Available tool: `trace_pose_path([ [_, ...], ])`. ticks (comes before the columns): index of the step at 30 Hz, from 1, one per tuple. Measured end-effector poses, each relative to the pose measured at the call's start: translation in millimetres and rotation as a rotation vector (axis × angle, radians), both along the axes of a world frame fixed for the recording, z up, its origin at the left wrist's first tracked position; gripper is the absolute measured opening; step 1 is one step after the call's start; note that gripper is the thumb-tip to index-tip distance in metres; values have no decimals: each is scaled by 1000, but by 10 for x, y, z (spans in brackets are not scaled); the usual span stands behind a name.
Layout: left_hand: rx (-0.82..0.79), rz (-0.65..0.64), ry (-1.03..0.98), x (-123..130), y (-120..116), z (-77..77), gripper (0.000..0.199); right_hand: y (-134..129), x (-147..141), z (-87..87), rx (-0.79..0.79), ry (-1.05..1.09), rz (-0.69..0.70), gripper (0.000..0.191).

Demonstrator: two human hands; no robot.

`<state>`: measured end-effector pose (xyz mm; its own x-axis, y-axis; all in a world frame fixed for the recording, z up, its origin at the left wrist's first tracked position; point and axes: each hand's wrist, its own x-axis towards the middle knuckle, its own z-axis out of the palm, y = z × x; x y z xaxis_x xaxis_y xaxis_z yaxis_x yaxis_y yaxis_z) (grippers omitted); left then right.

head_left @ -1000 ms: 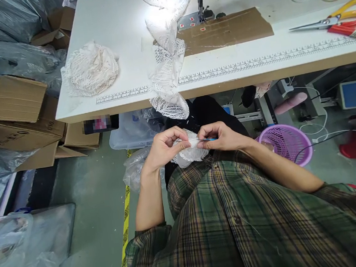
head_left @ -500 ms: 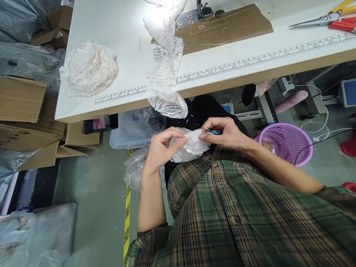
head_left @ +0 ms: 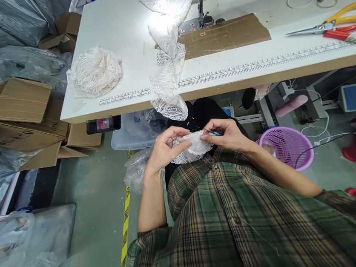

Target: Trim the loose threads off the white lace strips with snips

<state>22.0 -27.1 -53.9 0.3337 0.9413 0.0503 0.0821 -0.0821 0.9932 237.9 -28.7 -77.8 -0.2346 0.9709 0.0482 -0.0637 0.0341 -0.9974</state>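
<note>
A piece of white lace fabric (head_left: 197,146) is held over my lap, below the table's front edge. My left hand (head_left: 167,148) has the lace's left part in its grip, the thumb lying over it and the index fingertip slightly raised from the thumb. My right hand (head_left: 226,134) pinches the top right edge of the lace between thumb and forefinger. Tucked in that same hand is a small blue-handled tool (head_left: 215,133); its kind is too small to make out. A lace strip (head_left: 170,106) hangs over the table edge just above my hands.
The white table (head_left: 132,74) bears a sewing machine (head_left: 201,8), a heap of lace (head_left: 96,72), brown cardboard (head_left: 227,35), and yellow-handled scissors (head_left: 320,28) beside a red-handled tool (head_left: 343,34). A purple basket (head_left: 294,137) stands right, cardboard boxes (head_left: 20,104) left.
My left index fingertip has lifted apart from the thumb, and the thumb has shifted slightly right over the lace. My right hand keeps its pinch. The view has tilted slightly upward.
</note>
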Motion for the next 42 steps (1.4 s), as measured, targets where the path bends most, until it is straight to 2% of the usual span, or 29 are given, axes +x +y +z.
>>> trace_pose_path([
  [5, 32, 16, 1, -3, 11, -33, 18, -20, 33, -30, 62, -57, 8, 34],
  [10, 133, 57, -22, 4, -21, -11, 12, -57, 81, -38, 245, -130, 48, 13],
  [14, 186, 67, -36, 23, -32, -8, 12, -93, 61, -30, 292, -142, 6, 11],
  [19, 166, 93, -68, 65, -31, -34, 19, -136, -24, -33, 235, -153, -100, 20],
  [23, 67, 113, -96, 89, -44, -22, 28, -135, -72, -54, 168, -99, -144, 26],
  [27, -30, 84, -112, 75, -42, 13, 42, -104, -90, -70, 102, -49, -191, 35],
  [32, -127, 34, -129, 13, 4, -10, 50, -60, -89, -90, -24, -6, -190, 40],
  [37, -159, 8, -131, -37, 57, -105, 46, -22, -80, -132, -129, 31, -152, 48],
  [42, -116, 23, -51, -40, 47, -103, 38, -19, -46, -140, -52, -49, -157, 39],
])
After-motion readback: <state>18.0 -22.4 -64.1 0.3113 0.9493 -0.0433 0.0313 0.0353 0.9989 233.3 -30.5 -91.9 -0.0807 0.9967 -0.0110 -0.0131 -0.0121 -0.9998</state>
